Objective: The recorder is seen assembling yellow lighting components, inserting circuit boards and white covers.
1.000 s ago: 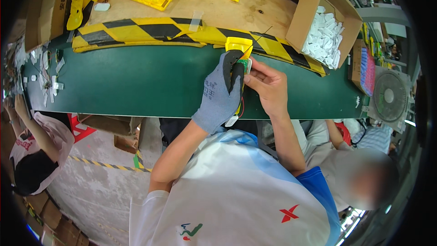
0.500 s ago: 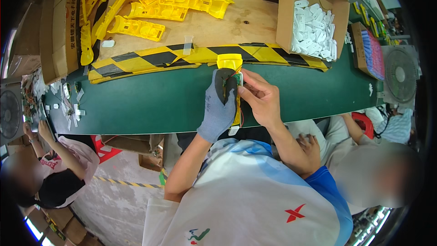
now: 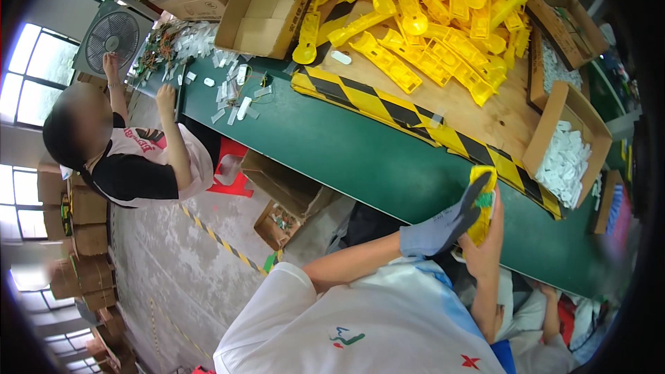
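A yellow plastic shell (image 3: 479, 233) with a small green circuit board (image 3: 484, 200) in it is held up over the table's near edge. My left hand (image 3: 443, 230), in a grey-blue glove with dark fingertips, grips it from the left, finger and thumb lying across the shell beside the board. My bare right hand (image 3: 487, 246) is closed round its right side and lower part. The right fingers are partly hidden behind the shell.
Yellow shells (image 3: 443, 48) lie heaped on a wooden board edged with striped tape (image 3: 388, 107). A carton of white pieces (image 3: 564, 166) stands right. Loose parts (image 3: 239, 93) lie left on the green table (image 3: 332, 145). A co-worker (image 3: 131, 145) sits left; another person is lower right.
The view has swung left, so the table and my hands appear farther right. My right hand has shifted from fingering the board's side to wrapping the shell. My left hand still grips it.
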### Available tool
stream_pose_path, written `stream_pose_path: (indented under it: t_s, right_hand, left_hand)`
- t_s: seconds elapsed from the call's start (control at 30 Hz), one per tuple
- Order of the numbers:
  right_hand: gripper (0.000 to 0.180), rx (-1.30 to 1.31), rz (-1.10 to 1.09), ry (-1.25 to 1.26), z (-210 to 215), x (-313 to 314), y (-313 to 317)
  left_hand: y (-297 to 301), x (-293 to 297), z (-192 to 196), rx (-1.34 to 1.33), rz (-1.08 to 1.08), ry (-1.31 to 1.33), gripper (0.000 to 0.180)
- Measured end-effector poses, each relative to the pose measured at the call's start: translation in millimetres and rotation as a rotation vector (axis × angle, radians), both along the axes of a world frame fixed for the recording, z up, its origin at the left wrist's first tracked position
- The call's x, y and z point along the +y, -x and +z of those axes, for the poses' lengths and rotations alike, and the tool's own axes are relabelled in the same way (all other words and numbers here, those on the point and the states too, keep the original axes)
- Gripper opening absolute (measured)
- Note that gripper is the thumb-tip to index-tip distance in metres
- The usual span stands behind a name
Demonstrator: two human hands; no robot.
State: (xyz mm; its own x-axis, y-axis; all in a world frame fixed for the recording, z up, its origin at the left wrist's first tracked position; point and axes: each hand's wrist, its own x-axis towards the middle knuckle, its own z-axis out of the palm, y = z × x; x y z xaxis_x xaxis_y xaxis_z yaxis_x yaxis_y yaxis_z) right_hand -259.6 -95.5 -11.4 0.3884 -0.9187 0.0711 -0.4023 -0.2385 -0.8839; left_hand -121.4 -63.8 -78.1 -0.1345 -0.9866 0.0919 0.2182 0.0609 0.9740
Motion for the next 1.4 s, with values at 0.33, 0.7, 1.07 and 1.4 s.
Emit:
stream_pose_path:
  t_s: [0.33,0.7,1.07,1.4]
  right_hand:
    - [0.058,0.199,-0.931,-0.011,-88,-10,319]
    - [0.060,0.791,-0.940,0.246,-119,-67,420]
    - [0.018,-0.227,-0.704,0.304,-62,-37,83]
    - [0.045,-0.551,0.110,-0.338,11,-40,-84]
  left_hand:
    - [-337,52,25,-1.260,1.378,-0.011,0.041]
    - [-426,24,0,-1.490,0.981,-0.067,0.038]
    - [-320,24,125,-0.425,1.015,0.126,0.024]
    - [-119,1,105,-0.712,0.597,0.048,0.039]
